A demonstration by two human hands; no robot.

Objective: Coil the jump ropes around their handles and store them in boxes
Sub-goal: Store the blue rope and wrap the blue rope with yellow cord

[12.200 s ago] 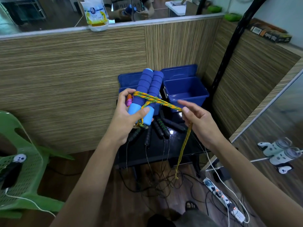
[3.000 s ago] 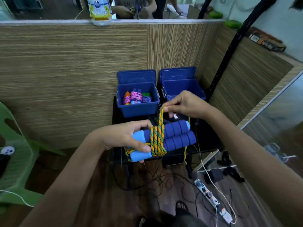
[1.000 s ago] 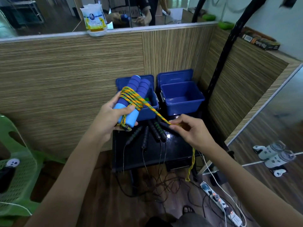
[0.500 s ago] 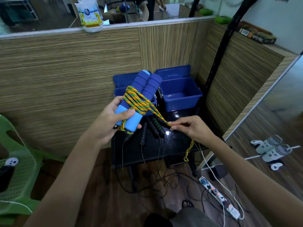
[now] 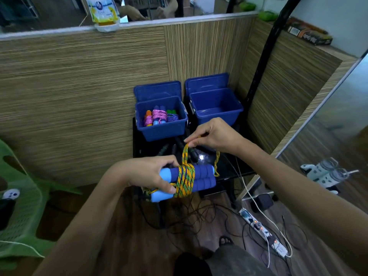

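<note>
Two blue foam handles [image 5: 201,177] lie side by side in the left hand [image 5: 147,174], gripped so the yellow-and-green braided rope [image 5: 184,180] can coil around both. Right hand [image 5: 216,135] pinches the rope taut above them, probably to tighten the wrap; behind, the open blue plastic box [image 5: 161,130] holds finished coils.

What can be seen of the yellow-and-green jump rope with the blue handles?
The jump rope has two dark blue ribbed foam-looking handles with lighter blue smooth ends, held side by side and roughly level. Its braided yellow, green and blue cord is wound several times around their middle. The left hand grips the light blue ends; the right hand pinches the cord, pulled up taut from the coil. A short loose tail hangs by the right-hand handle tips. It is held in front of the black table.
</note>
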